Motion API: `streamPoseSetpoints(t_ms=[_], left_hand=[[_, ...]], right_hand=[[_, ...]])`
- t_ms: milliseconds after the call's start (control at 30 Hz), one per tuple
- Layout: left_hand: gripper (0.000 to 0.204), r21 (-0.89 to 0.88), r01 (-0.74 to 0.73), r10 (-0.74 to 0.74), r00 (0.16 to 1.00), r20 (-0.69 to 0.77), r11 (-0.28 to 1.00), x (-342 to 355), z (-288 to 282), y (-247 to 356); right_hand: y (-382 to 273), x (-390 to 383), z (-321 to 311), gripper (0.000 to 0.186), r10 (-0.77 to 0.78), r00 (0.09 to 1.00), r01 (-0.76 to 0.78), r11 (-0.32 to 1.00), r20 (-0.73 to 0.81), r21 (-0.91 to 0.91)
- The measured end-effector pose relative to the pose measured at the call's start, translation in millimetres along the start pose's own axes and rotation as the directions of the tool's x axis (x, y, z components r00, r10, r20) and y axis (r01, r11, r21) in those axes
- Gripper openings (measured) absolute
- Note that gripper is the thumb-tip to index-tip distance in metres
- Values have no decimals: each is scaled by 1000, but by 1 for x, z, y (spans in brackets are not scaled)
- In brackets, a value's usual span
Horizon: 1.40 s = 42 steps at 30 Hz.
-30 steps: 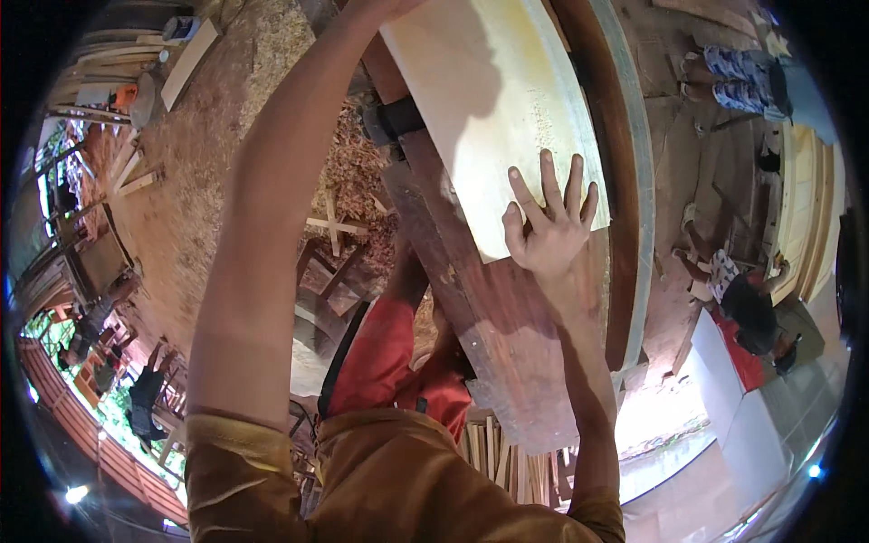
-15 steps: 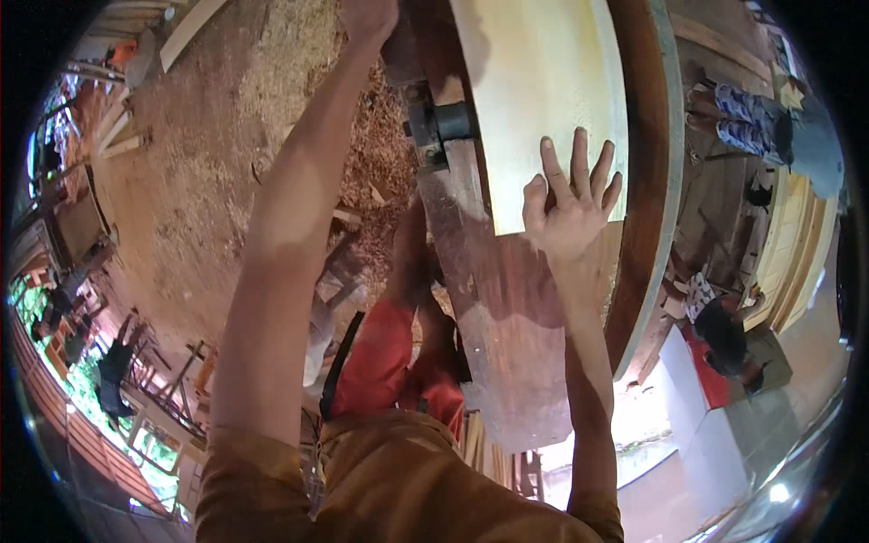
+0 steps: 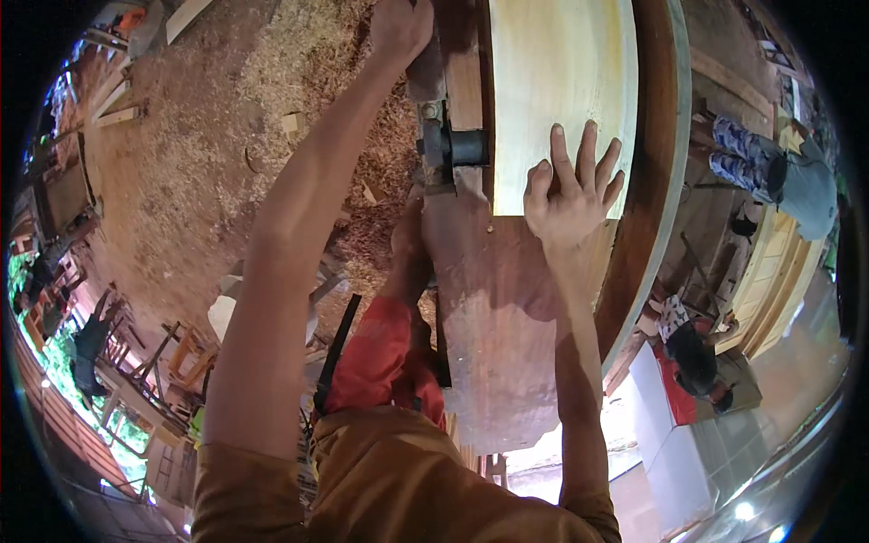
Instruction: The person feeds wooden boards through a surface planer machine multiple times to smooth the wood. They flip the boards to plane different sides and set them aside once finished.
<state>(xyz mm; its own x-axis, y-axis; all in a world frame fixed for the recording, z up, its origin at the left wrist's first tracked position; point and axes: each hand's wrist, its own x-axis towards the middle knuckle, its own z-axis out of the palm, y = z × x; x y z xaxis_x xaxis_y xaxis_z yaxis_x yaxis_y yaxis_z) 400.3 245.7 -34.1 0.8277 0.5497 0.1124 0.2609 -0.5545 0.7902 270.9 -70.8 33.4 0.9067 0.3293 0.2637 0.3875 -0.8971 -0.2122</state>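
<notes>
The pale cream-yellow board [image 3: 561, 77], faintly streaked and cut straight at its near end, lies lengthwise on the reddish-brown bench [image 3: 493, 317], running past the view's upper edge. The person's right hand [image 3: 568, 204] rests on that near end, fingers spread, ungrasping. Whether the left hand [image 3: 401, 34], at upper left, grips anything cannot be told.

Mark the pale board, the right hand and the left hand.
Pale board [image 3: 561, 86], head view: middle of upper face.
Right hand [image 3: 568, 207], head view: back of hand.
Left hand [image 3: 401, 33], head view: back of hand.
</notes>
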Motion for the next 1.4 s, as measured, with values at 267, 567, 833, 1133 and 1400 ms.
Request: streamPoseSetpoints(t_ms=[267,567,833,1133,1400], left_hand=[[80,35,-11,11,1000,-3,999,-4,6,-8],[93,-9,180,-176,971,162,984,-10,-4,5],[100,-50,205,-197,971,137,977,-1,6,-19],[108,-350,606,-402,764,504,714,10,-27,4],[55,-513,745,-331,656,678,425,64,-125,-68]], right_hand=[[-3,32,1,50,40,998,-41,999,52,18],[4,63,16,47,26,1000,-26,999,-1,43],[-3,174,53,62,7,1000,-8,1000,24,26],[13,242,43,87,562,780,-609,782,277,129],[-158,186,17,79,256,853,-448,807,455,385]])
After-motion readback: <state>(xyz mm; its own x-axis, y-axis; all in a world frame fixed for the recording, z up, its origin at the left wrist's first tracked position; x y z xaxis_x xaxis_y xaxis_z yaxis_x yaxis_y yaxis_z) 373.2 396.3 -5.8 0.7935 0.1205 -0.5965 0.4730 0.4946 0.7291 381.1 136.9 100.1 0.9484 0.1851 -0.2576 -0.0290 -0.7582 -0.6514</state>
